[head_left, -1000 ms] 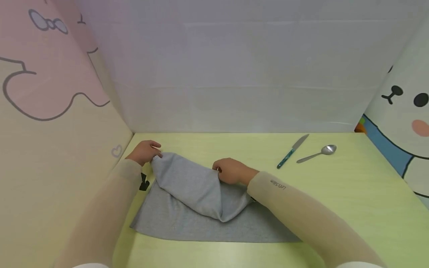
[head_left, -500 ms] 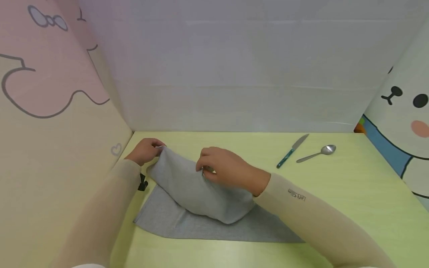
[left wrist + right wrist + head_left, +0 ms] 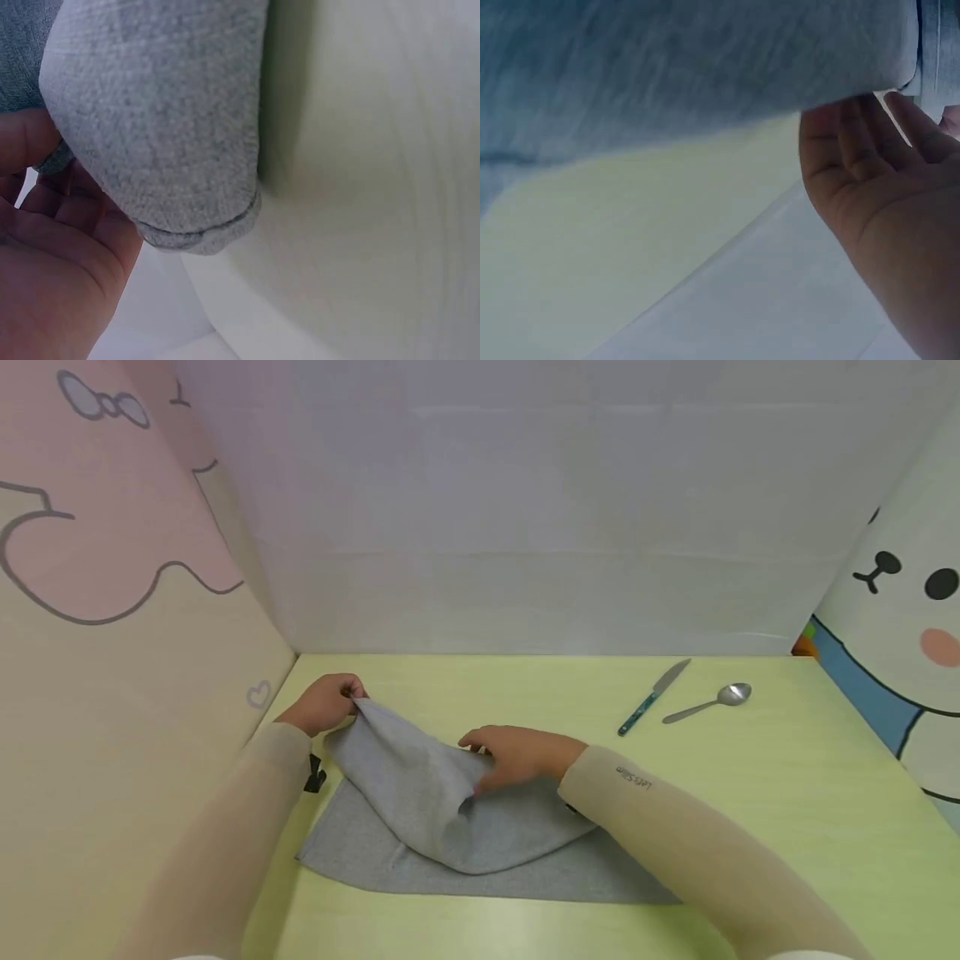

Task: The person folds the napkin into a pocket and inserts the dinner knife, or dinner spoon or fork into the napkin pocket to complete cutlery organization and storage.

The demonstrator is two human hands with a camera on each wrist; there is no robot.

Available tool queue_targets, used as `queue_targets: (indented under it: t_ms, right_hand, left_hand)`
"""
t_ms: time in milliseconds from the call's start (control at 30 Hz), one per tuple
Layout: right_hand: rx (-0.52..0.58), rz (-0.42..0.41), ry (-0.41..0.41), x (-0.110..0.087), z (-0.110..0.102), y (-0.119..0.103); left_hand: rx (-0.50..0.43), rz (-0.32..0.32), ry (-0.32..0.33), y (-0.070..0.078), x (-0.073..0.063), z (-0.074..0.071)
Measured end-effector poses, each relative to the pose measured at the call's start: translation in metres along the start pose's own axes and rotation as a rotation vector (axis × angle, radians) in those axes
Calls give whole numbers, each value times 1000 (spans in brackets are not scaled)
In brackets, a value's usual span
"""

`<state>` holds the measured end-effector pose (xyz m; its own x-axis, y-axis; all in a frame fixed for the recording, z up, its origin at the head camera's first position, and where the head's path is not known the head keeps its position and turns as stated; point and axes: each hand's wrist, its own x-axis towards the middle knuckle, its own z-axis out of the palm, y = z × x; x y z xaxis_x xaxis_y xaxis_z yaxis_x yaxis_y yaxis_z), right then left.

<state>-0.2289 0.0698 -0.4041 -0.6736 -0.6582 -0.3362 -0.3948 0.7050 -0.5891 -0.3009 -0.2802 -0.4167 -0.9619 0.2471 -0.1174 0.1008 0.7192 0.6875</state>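
A grey cloth lies on the table with its upper layer folded over and bunched, while the lower layer spreads flat toward the near edge. At the cloth's far left corner my left hand pinches the fabric between thumb and fingers. The left wrist view shows the cloth hanging down beside that hand. My right hand is at the far edge near the middle, thumb and fingers spread apart and touching the cloth. In the right wrist view its fingers reach up to the cloth's edge.
A knife with a green-blue handle and a metal spoon lie at the back right of the pale yellow table. A white wall stands behind, with cartoon-printed panels on both sides.
My right hand moved left along the far edge, then back right and lower, its fingers now spread. My left hand keeps the corner, lifted slightly and then lowered. The upper layer has shifted.
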Motion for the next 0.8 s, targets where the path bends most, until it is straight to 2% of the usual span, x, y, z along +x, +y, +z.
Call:
queue_targets:
  t_ms: [100, 300, 533, 667, 800]
  right_hand:
    - [-9, -29, 12, 8, 7, -7]
    - [107, -57, 140, 15, 7, -15]
    - [189, -78, 262, 1, 0, -10]
    - [269, -162, 252, -13, -12, -5]
    - [414, -316, 163, -27, -26, 4]
  left_hand:
    - [-16, 19, 2, -2, -3, -3]
    - [-33, 36, -9, -5, -9, -4]
    - [-31, 25, -2, -10, -12, -6]
    - [-31, 6, 12, -15, -13, -7]
    - [-34, -3, 20, -19, -15, -6]
